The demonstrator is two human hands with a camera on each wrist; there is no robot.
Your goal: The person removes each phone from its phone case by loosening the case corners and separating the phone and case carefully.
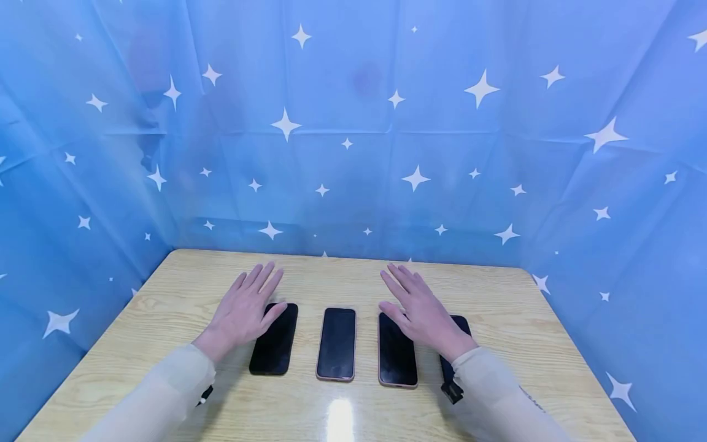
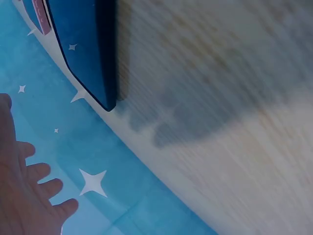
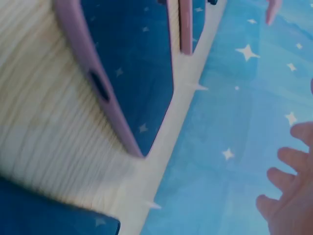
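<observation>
Several smartphones lie face up in a row on the wooden table. My left hand (image 1: 241, 311), palm down with straight fingers, hovers by the leftmost black smartphone (image 1: 274, 344); its thumb overlaps that phone's upper part in the head view. A pink-edged smartphone (image 1: 336, 344) lies in the middle between the hands. My right hand (image 1: 425, 313), fingers also straight, is above another pink-edged smartphone (image 1: 397, 356) and a black smartphone (image 1: 461, 324) at the far right, partly hidden by the hand and wrist. In the wrist views, both the left hand (image 2: 29, 196) and right hand (image 3: 293, 186) hold nothing.
The light wooden table (image 1: 298, 411) ends at a blue curtain (image 1: 353, 166) with white stars, which stands behind it and along both sides. Bright light reflects on the table's near part. Dark straps show at both wrists.
</observation>
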